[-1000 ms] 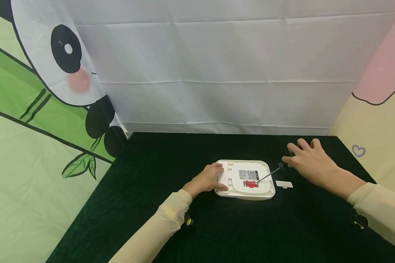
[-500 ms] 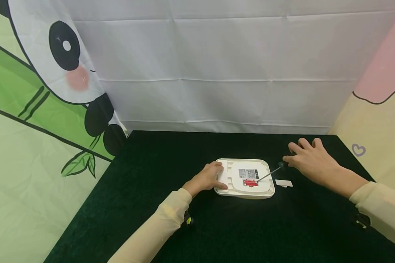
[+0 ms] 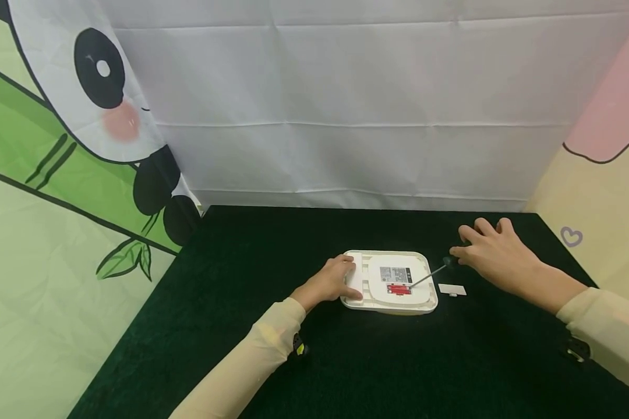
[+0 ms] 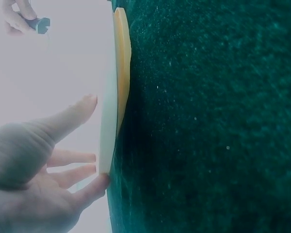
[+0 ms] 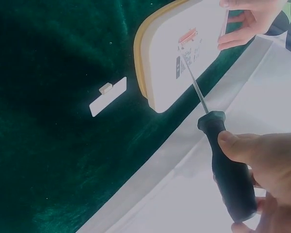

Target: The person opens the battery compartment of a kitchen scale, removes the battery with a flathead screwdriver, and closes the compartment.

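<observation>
The wall cloth [image 3: 314,105] hangs behind the table [image 3: 230,262], whose left, far and right edges show; broad dark green cloth stretches from the device [image 3: 373,279] to each of them. The device lies about midway between the side edges, face up, a yellowish rim below its white body. The right hand [image 3: 495,256], near the table's right edge, wraps thumb and curled fingers about the black handle of the screwdriver [image 5: 233,179]. The left hand [image 3: 331,282] is spread, thumb and fingertips resting on the device's left end. The screwdriver slants across the device's right edge, its handle raised beyond it, its tip at the right side of the red compartment [image 3: 399,289]. The cover [image 3: 452,289] lies just beyond that edge, apart from it; the label [image 3: 395,274] adjoins the compartment's far side.
</observation>
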The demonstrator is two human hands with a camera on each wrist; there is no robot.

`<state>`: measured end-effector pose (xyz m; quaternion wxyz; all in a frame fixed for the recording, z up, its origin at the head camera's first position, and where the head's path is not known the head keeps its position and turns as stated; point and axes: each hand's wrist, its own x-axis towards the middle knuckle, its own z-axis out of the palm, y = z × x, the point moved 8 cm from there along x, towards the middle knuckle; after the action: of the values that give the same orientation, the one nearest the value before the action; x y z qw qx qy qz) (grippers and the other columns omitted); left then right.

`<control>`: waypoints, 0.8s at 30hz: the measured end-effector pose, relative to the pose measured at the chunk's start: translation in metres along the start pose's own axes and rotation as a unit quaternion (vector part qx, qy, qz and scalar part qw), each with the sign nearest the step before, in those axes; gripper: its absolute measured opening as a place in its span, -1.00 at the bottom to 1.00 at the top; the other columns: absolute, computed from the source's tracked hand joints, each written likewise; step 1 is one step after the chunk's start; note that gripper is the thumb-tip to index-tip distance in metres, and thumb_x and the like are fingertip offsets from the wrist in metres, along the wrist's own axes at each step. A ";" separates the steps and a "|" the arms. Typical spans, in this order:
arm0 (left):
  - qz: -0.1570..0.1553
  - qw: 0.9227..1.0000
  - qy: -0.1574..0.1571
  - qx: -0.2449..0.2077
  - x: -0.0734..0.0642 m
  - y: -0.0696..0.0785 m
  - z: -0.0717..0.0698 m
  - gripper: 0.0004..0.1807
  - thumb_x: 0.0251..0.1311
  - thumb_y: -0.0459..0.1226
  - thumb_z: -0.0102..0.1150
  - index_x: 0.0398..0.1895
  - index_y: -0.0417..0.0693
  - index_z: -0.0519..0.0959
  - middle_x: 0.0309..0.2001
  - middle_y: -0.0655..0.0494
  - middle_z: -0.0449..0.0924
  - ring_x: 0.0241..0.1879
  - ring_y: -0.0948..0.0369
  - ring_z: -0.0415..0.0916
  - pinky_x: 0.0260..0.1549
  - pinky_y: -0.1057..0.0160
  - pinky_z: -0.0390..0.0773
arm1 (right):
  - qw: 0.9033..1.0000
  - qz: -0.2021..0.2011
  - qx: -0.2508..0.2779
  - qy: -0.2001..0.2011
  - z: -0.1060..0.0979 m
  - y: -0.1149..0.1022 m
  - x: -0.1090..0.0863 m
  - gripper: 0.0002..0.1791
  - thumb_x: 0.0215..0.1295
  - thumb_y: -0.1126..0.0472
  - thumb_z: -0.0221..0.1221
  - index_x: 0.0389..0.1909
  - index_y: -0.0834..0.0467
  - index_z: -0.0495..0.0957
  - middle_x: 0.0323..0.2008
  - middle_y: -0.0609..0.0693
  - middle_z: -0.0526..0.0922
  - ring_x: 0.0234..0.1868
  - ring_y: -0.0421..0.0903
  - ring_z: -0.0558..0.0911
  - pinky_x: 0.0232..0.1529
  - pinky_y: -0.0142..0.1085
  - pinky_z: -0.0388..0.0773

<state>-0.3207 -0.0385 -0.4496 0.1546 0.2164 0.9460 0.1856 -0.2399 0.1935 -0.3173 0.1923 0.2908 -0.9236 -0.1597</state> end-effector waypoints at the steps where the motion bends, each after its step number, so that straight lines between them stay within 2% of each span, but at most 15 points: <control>1: 0.001 1.000 0.001 0.000 0.000 0.000 -0.001 -0.19 0.05 0.03 0.42 0.34 -0.09 0.39 0.48 0.06 0.14 0.42 0.05 0.12 0.40 0.06 0.21 | 1.000 -0.001 0.000 0.002 0.000 0.000 0.001 -0.63 -0.08 0.14 0.50 -0.15 -0.04 0.74 -0.17 0.13 0.56 -0.25 0.10 0.41 -0.34 0.00 0.36; 6: 0.002 1.000 0.011 -0.003 -0.003 0.001 -0.005 -0.20 0.04 0.01 0.44 0.33 -0.11 0.41 0.47 0.05 0.15 0.41 0.04 0.13 0.39 0.05 0.22 | 1.000 -0.008 0.001 0.013 0.001 0.000 0.002 -0.64 -0.05 0.15 0.49 -0.15 -0.04 0.73 -0.16 0.13 0.56 -0.25 0.11 0.42 -0.35 0.00 0.34; 10: 0.005 1.000 0.016 -0.005 -0.003 0.002 -0.006 -0.21 0.04 0.00 0.44 0.31 -0.13 0.42 0.47 0.03 0.15 0.42 0.03 0.13 0.40 0.04 0.21 | 0.999 -0.008 0.022 0.024 0.009 0.006 -0.005 -0.66 -0.03 0.13 0.47 -0.15 -0.05 0.73 -0.17 0.10 0.54 -0.25 0.09 0.40 -0.36 -0.02 0.32; 16: 0.003 1.000 0.017 -0.013 -0.003 0.001 -0.004 -0.22 0.05 -0.02 0.44 0.31 -0.15 0.43 0.47 0.02 0.15 0.42 0.03 0.13 0.40 0.04 0.21 | 0.995 0.022 0.093 0.025 0.033 0.021 -0.019 -0.69 0.03 0.13 0.43 -0.14 -0.07 0.73 -0.21 0.03 0.54 -0.23 0.04 0.37 -0.36 -0.07 0.29; 24: 0.009 1.000 0.018 -0.016 -0.001 0.002 0.001 -0.22 0.05 -0.01 0.43 0.32 -0.15 0.42 0.48 0.03 0.15 0.42 0.03 0.13 0.40 0.04 0.20 | 0.978 0.069 0.193 0.032 0.074 0.032 -0.053 -0.70 0.14 0.20 0.35 -0.07 -0.03 0.72 -0.24 -0.08 0.54 -0.26 -0.11 0.35 -0.35 -0.22 0.11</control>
<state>-0.3189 -0.0376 -0.4493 0.1397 0.2186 0.9435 0.2061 -0.2477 0.2637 -0.3833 0.1722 0.2629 -0.9483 0.0441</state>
